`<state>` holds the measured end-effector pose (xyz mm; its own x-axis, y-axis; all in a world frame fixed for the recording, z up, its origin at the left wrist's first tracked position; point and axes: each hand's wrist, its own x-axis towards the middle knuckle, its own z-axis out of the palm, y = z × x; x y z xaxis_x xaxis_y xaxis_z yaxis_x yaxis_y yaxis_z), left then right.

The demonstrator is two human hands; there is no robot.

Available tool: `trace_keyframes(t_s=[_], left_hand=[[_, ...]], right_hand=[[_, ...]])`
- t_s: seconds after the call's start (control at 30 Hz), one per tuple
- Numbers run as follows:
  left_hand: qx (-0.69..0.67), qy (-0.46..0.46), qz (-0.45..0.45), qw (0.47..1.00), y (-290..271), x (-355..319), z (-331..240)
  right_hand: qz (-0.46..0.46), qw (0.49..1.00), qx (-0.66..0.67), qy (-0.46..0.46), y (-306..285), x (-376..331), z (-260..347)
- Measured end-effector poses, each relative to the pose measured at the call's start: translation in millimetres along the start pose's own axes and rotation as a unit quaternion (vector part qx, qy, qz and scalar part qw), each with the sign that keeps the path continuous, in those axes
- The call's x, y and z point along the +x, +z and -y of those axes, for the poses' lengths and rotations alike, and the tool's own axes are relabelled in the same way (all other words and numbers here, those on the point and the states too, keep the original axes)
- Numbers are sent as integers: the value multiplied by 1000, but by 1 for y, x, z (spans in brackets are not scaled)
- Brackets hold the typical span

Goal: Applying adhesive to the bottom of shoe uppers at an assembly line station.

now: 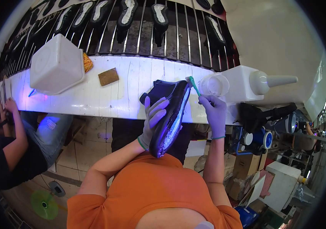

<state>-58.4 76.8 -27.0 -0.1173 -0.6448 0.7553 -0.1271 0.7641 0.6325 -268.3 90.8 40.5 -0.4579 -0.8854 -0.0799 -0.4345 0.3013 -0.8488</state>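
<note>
So it's a factory line: a long white counter (pixel 94 95) lit purple-blue along its front edge, with a conveyor rack of metal rods (pixel 143 34) carrying dark shoe soles behind it. A dark navy shoe with a pale glowing sole edge (pixel 168 118) is held tilted over the counter's front edge, toe toward the body. It's gripped by the grey-gloved left hand (pixel 153 118), fingers wrapped closed around its side. A thin green-handled brush (pixel 194 86) is pinched in the closed fingers of the purple-gloved right hand (pixel 214 114), bristles touching the shoe's heel end.

A clear round plastic cup (pixel 214 84) sits just beside the brush hand, so it could probably get knocked over by a careless dip. The shoe hangs half off the counter, so a loose grip would likely drop it.

Open room is left mid-counter, between a brown square sponge (pixel 108 76) and the shoe. A white square tub (pixel 56 65) and a white spouted jug (pixel 262 82) crowd the ends. Another person's arm (pixel 16 137) is seen at left.
</note>
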Motion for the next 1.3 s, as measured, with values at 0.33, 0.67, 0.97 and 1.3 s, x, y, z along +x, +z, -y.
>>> trace_keyframes(t_s=[0.33,0.67,0.97,1.3], left_hand=[[-3,-9,-7,1000,0,4,2],[-40,-8,26,999,-11,14,3],[-10,-16,51,999,-16,44,-1],[-104,-99,292,946,-49,97,-19]], right_hand=[[146,987,67,28,-16,-60,39],[227,964,42,-129,-19,-82,75],[125,986,59,-91,-18,-69,72],[137,945,-46,-294,-37,-62,114]])
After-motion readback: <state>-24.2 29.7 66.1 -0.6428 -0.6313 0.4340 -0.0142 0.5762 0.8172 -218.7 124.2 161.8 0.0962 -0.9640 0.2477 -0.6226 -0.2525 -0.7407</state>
